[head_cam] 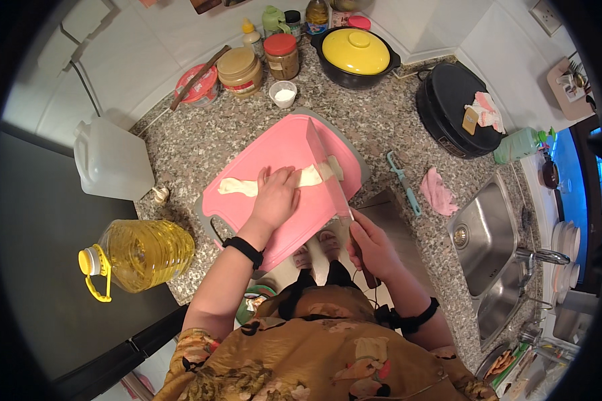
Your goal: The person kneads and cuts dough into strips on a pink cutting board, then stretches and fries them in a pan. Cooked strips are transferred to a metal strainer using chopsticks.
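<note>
A pale strip of dough (308, 176) lies across a pink cutting board (261, 150) with a grey rim. My left hand (277, 195) is laid over the middle of the strip, fingers bent and holding it down. In my right hand (374, 245) is the dark handle of a broad-bladed kitchen knife (337, 198). Its blade points away from me and crosses the strip near the right end. Some dough (336, 168) shows just right of the blade; whether it is cut through I cannot tell. The blade's near side seems to reflect the dough.
A small cup of white powder (283, 94), lidded jars (281, 55) and a yellow-lidded pot (356, 52) stand behind the board. Left are an oil jug (148, 255) and a garlic bulb (160, 195). Right are a peeler (405, 185), a pink cloth (438, 191) and a sink (486, 235).
</note>
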Demonstrator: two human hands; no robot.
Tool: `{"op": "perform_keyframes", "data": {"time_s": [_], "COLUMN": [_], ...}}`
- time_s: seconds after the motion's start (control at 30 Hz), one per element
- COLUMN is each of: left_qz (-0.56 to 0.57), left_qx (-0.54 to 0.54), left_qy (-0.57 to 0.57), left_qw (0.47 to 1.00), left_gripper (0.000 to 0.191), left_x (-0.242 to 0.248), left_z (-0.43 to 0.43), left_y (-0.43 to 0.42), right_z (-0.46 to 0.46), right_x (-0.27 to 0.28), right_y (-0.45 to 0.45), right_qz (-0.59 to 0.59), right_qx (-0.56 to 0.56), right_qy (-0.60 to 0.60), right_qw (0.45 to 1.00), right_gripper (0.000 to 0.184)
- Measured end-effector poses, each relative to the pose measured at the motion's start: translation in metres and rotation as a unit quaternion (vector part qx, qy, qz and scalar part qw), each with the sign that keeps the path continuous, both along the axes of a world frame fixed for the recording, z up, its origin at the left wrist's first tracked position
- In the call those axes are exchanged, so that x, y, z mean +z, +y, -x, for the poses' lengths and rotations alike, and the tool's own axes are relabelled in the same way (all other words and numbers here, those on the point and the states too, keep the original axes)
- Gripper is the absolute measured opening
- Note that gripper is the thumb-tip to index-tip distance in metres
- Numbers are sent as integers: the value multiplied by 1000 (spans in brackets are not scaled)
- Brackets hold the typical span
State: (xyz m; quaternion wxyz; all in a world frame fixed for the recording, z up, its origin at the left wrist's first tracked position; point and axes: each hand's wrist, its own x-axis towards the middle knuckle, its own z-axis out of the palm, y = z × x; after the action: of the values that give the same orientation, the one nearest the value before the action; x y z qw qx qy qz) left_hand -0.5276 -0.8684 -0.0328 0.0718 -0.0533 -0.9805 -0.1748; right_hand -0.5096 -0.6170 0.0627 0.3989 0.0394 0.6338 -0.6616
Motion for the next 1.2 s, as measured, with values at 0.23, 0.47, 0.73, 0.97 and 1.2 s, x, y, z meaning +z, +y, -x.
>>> {"op": "perform_keyframes", "data": {"time_s": [0.23,0.47,0.73,0.97,1.2], "left_qz": [0,36,39,58,84], "left_qx": [-36,-69,-76,-82,-77], "left_qy": [18,18,21,16,-5], "left_qw": [999,997,996,995,994], "left_gripper": [40,40,39,39,37], "left_x": [4,4,6,3,-1], "left_z": [-2,-1,0,3,5], "left_y": [0,5,5,6,11], "right_z": [-12,-21,-23,-23,-16], "right_x": [-5,-6,-4,0,-14], "right_y": [-9,-9,-11,-13,-23], "right_qz": [-24,-59,-52,-64,-83], "right_qx": [18,39,35,34,40], "right_qy": [12,-1,12,3,76], "right_qw": [999,997,998,997,993], "right_gripper": [51,49,50,49,48]}}
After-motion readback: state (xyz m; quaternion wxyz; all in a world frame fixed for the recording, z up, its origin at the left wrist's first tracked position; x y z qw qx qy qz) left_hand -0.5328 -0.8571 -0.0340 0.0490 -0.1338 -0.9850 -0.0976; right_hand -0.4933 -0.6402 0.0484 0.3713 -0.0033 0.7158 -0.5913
